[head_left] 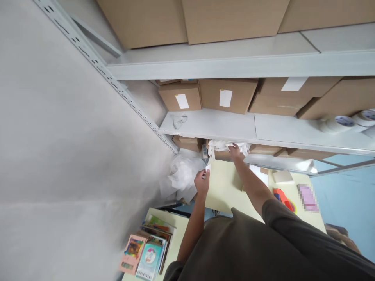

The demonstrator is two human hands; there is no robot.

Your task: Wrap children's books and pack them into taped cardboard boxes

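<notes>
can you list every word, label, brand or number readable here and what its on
No text can be read with certainty.
Teal book: lettering along the bottom, too blurred to read.
Pink book: nothing legible.
Shelf-edge label: tiny dark characters, too small to read.
White box label, and the others like it: no legible print.
Tape roll: blue marking inside the core, too blurred.

There are two hands (202, 182) (234, 151), three upper-shelf boxes (234, 19), two tables (222, 181), one orange tool (283, 198).
</notes>
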